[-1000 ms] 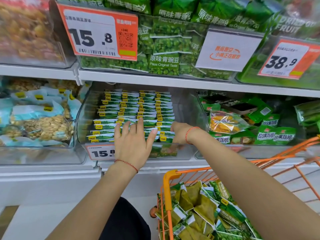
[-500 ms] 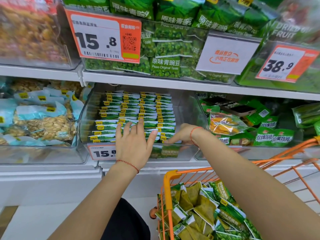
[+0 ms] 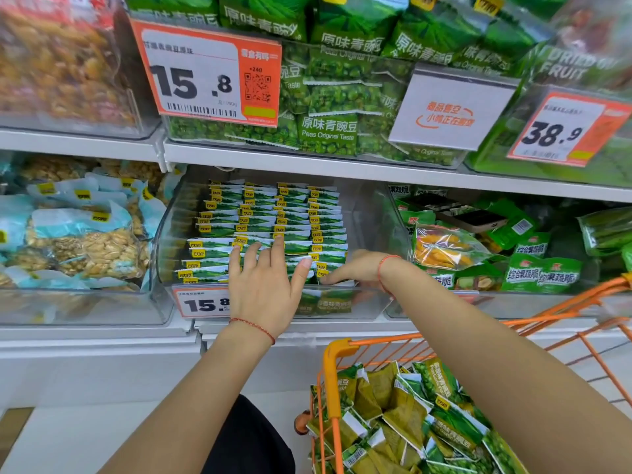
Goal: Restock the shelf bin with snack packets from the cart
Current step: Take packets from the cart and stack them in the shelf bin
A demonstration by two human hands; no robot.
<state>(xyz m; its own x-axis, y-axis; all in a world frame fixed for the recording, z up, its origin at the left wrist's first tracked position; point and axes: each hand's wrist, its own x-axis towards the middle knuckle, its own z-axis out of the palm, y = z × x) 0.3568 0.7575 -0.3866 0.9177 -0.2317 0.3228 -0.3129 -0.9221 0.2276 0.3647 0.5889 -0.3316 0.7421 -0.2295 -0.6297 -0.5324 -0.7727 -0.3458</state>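
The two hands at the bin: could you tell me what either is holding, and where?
Nothing: the left hand lies flat on the packets, and the right hand touches the front row.

Green-and-white snack packets (image 3: 273, 227), yellow-tabbed; orange cart (image 3: 333, 371); orange-and-white price tag (image 3: 205, 73).

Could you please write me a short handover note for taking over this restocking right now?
Left hand: open, fingers flat on the packet rows in the bin.
Right hand: open, fingers resting at the front right of the rows, holding nothing.
Done: bin holds four neat rows, with room on its right side.
Left: many loose packets remain in the cart, lower right. Fetch more and fill the gap.
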